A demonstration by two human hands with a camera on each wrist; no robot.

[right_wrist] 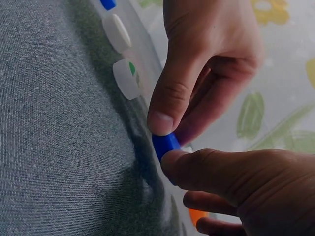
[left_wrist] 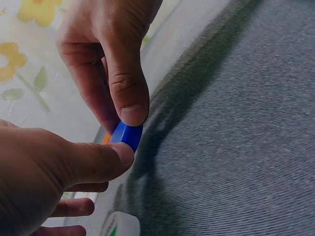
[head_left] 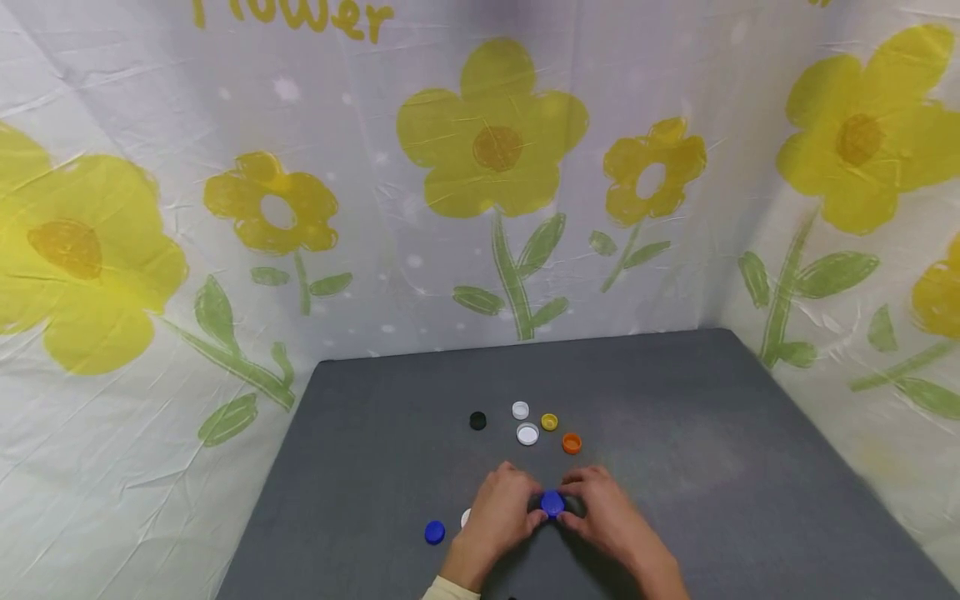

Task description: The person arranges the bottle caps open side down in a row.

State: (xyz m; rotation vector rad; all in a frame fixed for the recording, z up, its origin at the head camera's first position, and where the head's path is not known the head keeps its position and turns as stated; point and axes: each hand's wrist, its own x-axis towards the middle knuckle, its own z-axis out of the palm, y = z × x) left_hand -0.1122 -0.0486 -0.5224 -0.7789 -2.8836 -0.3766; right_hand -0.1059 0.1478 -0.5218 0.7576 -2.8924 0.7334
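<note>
Both hands meet over the grey table, a blue bottle cap point(head_left: 552, 503) between them. My left hand point(head_left: 495, 515) pinches the cap's left edge between thumb and fingers. The opposite edge is pinched by my right hand point(head_left: 609, 515). In the left wrist view the blue cap point(left_wrist: 127, 135) stands tilted on edge, above the cloth. Seen from the right wrist, the same cap point(right_wrist: 166, 145) has a thumb pressed on each end. The fingertips behind it are partly hidden.
Past the hands lie a black cap point(head_left: 477, 421), two white caps point(head_left: 527, 433), a yellow cap point(head_left: 550, 422) and an orange cap point(head_left: 572, 443). Left of them, another blue cap point(head_left: 435, 532) and white caps point(right_wrist: 117, 33), one green-marked point(right_wrist: 127, 79), rest on the table point(head_left: 360, 467).
</note>
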